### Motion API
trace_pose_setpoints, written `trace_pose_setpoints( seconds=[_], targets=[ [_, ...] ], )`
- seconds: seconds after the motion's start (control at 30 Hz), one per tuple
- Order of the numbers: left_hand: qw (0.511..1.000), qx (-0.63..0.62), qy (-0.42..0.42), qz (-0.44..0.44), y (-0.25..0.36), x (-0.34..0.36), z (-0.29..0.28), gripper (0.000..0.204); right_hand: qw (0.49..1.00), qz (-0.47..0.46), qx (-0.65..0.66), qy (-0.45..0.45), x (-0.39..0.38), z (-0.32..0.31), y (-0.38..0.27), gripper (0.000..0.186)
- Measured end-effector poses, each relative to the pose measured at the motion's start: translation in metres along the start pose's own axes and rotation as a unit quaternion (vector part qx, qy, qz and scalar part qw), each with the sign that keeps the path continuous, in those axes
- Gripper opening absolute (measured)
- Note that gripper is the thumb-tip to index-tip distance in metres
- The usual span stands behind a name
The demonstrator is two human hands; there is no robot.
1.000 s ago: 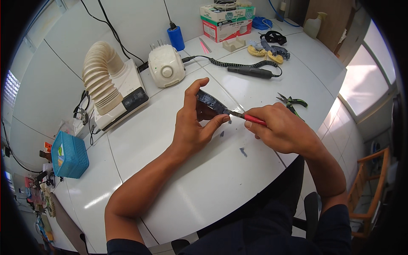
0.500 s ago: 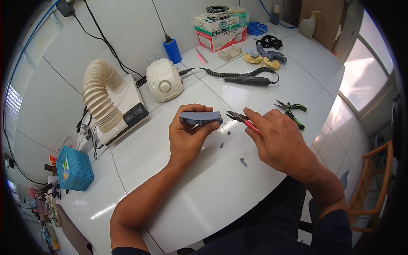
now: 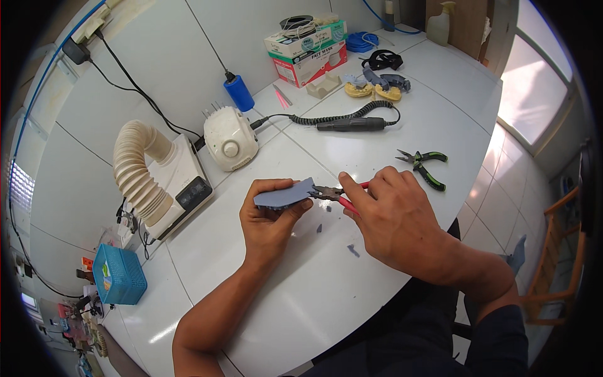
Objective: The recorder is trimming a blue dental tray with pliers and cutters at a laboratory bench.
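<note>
My left hand (image 3: 269, 221) grips a blue-grey moulded piece (image 3: 286, 195), its flat side tilted up and its underside uneven; it resembles a dental model. My right hand (image 3: 397, 220) is closed round red-handled cutting pliers (image 3: 328, 193). Their jaws meet the right edge of the blue-grey piece; whether they have fully closed on it I cannot tell. Small blue-grey scraps (image 3: 353, 251) lie on the white table below. Beyond my right hand rests a second pair of pliers (image 3: 424, 164) with green and black handles, its jaws apart.
At the left stand a white unit with a ribbed hose (image 3: 135, 169), a cream control box (image 3: 230, 139) and a blue basket (image 3: 119, 274). A black handpiece (image 3: 350, 124) lies on its coiled cord. Farther back are stacked boxes (image 3: 308, 53) and yellowish dental models (image 3: 386, 93).
The pliers have moved left, from apart to touching the blue-grey piece's edge. My left hand has tipped the piece so that more of its flat side shows. The whole view has shifted slightly.
</note>
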State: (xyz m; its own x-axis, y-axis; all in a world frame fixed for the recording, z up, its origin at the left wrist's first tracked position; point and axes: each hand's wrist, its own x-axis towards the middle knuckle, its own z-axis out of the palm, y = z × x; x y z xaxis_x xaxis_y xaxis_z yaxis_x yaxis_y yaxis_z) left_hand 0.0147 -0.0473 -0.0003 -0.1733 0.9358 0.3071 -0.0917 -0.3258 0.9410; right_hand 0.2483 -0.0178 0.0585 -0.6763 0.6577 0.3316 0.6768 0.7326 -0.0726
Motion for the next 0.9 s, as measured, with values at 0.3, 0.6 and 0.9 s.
trace_pose_setpoints(
  seconds=[0.3, 0.6, 0.9],
  targets=[
    [0.999, 0.033, 0.009, 0.042, -0.003, -0.003, 0.001, 0.038, 0.999, -0.019, -0.032, 0.037, -0.002, 0.002, -0.002, 0.058],
    [0.993, 0.064, -0.021, 0.096, -0.003, -0.005, 0.0, 0.042, 0.997, -0.043, -0.022, 0.054, -0.001, -0.002, 0.004, 0.033],
    [0.992, 0.076, -0.026, 0.093, -0.001, -0.007, 0.002, 0.041, 0.997, -0.054, -0.007, 0.062, -0.001, 0.0, 0.009, 0.019]
  ],
)
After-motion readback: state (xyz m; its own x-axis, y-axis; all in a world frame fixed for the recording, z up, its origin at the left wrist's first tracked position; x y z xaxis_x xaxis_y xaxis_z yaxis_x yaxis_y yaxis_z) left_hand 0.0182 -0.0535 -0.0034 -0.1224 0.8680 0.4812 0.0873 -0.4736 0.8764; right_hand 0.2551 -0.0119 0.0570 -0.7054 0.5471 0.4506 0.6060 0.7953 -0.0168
